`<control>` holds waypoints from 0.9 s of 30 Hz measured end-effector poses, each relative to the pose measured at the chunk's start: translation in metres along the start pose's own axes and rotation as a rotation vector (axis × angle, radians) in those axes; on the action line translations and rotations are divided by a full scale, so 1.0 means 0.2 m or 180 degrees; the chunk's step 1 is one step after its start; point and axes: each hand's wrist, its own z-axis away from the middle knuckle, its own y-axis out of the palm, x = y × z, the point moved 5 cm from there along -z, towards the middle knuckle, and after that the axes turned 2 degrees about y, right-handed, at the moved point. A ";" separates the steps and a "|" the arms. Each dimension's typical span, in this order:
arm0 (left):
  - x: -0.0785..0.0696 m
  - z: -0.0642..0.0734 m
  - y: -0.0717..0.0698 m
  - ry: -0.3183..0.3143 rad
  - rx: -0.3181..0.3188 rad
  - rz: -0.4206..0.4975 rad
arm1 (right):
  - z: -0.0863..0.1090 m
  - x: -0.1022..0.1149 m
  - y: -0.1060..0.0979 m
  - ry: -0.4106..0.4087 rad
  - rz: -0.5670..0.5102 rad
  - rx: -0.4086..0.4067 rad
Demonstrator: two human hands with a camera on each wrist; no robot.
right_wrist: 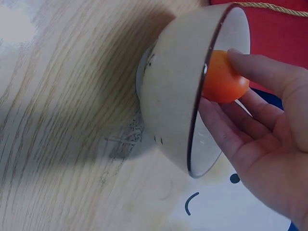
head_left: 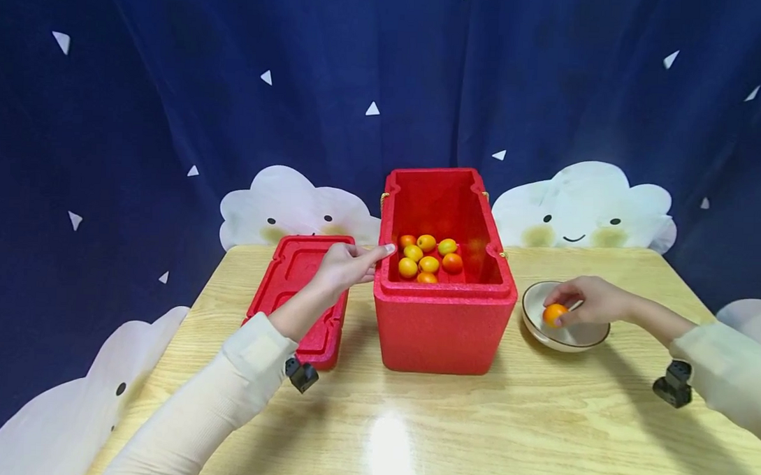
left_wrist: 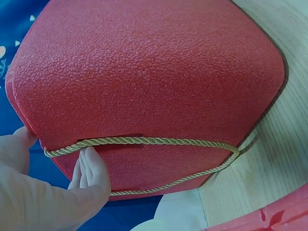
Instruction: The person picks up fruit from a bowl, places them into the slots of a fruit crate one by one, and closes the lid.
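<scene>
My right hand [head_left: 595, 301] pinches a small orange tomato [right_wrist: 224, 79] between thumb and fingers, inside the mouth of a white bowl [right_wrist: 171, 91] with a dark brown rim. On the left, my left hand [head_left: 348, 264] holds the side wall of a red foam box [head_left: 443, 334]. Its thumb lies over the box rim, while the fingers rest against the outer side beside a twisted gold cord [left_wrist: 163, 141]. Several yellow and orange-red tomatoes [head_left: 428, 265] lie together on the box floor, towards its near left part.
A red lid [head_left: 300, 263] lies on the wooden table [head_left: 443, 421] left of the box, partly hidden under my left forearm. Behind the table hangs a dark blue curtain [head_left: 324, 47] with white triangles and smiling clouds.
</scene>
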 end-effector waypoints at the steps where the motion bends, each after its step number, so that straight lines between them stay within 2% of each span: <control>1: 0.00 0.00 0.00 0.0003 0.0003 -0.0015 | 0.00 0.00 0.00 0.0011 -0.0027 0.0008; 8: 0.00 0.00 0.00 0.0057 -0.0016 -0.0007 | 0.02 0.01 -0.03 0.0169 -0.0188 0.0099; 19: 0.01 0.00 0.00 0.0074 -0.0039 0.0015 | 0.02 0.03 -0.07 -0.0072 -0.0530 0.0080; 27: 0.01 0.00 0.00 0.0081 -0.0024 0.0013 | 0.02 0.04 -0.08 -0.0172 -0.0676 0.0250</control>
